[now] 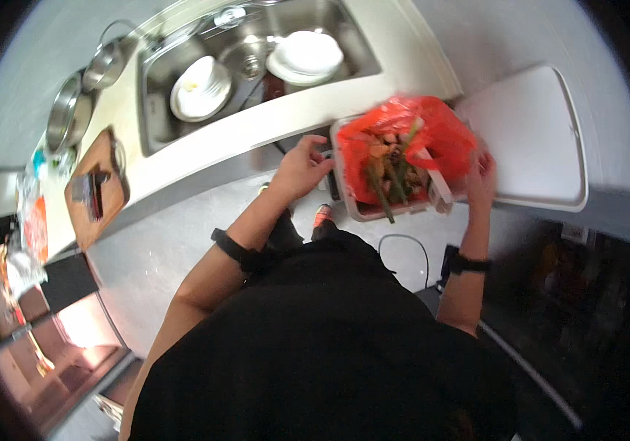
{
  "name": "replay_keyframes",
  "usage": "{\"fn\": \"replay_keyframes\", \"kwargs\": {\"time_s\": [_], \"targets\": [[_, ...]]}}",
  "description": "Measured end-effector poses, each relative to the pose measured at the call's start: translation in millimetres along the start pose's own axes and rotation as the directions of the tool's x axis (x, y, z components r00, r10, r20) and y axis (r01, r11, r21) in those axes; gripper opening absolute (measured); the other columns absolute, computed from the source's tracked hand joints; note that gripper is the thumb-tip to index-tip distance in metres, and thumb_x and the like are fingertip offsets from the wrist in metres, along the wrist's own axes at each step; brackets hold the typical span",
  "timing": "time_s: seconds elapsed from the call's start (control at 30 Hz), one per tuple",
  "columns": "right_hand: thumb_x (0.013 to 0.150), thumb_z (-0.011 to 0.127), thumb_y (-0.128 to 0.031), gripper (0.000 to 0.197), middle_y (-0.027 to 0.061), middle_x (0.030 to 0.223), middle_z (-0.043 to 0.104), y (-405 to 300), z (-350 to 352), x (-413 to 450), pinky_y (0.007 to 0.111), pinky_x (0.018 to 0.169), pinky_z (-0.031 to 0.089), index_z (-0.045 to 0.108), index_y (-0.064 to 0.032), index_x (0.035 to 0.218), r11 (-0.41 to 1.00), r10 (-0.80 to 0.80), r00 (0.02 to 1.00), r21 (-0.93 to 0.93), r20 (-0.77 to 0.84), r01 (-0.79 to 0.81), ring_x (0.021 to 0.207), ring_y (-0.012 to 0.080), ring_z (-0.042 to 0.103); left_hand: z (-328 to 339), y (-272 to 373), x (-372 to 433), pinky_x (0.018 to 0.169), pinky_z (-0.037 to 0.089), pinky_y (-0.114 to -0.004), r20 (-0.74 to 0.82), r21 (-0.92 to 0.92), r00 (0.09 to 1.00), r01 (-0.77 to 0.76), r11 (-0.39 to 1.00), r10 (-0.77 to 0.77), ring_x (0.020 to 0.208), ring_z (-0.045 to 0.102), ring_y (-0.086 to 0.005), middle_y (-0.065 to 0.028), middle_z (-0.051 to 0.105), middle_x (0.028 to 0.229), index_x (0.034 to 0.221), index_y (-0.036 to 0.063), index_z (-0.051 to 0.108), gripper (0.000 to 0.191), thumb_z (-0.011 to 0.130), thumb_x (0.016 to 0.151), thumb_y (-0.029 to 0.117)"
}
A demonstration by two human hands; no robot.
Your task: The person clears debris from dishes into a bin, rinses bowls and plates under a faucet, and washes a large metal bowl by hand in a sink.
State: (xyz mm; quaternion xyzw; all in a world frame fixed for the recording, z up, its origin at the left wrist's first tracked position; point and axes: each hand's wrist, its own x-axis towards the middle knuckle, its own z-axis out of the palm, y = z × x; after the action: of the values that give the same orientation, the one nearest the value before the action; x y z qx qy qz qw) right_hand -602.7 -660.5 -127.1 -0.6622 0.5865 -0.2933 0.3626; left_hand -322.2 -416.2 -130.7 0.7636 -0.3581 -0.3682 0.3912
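A lidded waste bin stands before me, its pale rim (352, 208) lined with a red plastic bag (441, 127). Food scraps (389, 165) with long green stalks fill the bag, and a pale, blurred strip-like piece (437, 184) lies across its right front edge. My left hand (305, 168) hovers by the bin's left rim, fingers apart and slightly curled, with nothing in it. At the right side, my right hand (480, 173) is against the bag's edge; blur hides whether its fingers grip the plastic. The bin's white lid (530, 138) is swung out to the right.
Behind the bin runs a counter (210, 140) with a steel sink (152, 110) holding stacked bowls (202, 91) and plates (306, 58). Leftward are a wooden cutting board (86, 215) with a cleaver (93, 193), and steel pans (66, 113). A cable (422, 251) lies on the floor.
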Motion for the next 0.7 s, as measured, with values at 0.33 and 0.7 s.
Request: {"fn": "replay_keyframes", "kwargs": {"time_s": [0.33,0.7], "targets": [[0.083,0.058,-0.011,0.019,0.0115,0.092,0.055,-95.2,24.6,-91.9,0.033,0.071,0.047,0.056,0.0012,0.097,0.889,-0.382,0.924,-0.261,0.035,0.377,0.082,0.0233,0.055,-91.7,-23.0,-22.0,0.069,0.046,-0.03,-0.096,-0.025,0.995,-0.034,0.999,0.032,0.073,0.057,-0.0199,-0.0099,0.06,0.08,0.105,0.0026,0.053,0.033,0.062,0.079,0.02],[0.069,0.064,-0.002,0.034,0.0107,0.09,0.056,-177.9,159.1,-126.9,0.027,0.064,0.045,0.056,-0.0018,0.102,0.731,-0.525,0.653,-0.104,0.546,0.675,0.073,0.0171,0.054,-224.0,-93.8,-86.6,0.063,0.046,-0.03,-0.404,-0.156,0.903,0.088,0.984,-0.144,0.064,0.057,-0.018,-0.01,0.059,0.085,0.106,0.0022,0.053,0.032,0.06,0.079,0.017]]}}
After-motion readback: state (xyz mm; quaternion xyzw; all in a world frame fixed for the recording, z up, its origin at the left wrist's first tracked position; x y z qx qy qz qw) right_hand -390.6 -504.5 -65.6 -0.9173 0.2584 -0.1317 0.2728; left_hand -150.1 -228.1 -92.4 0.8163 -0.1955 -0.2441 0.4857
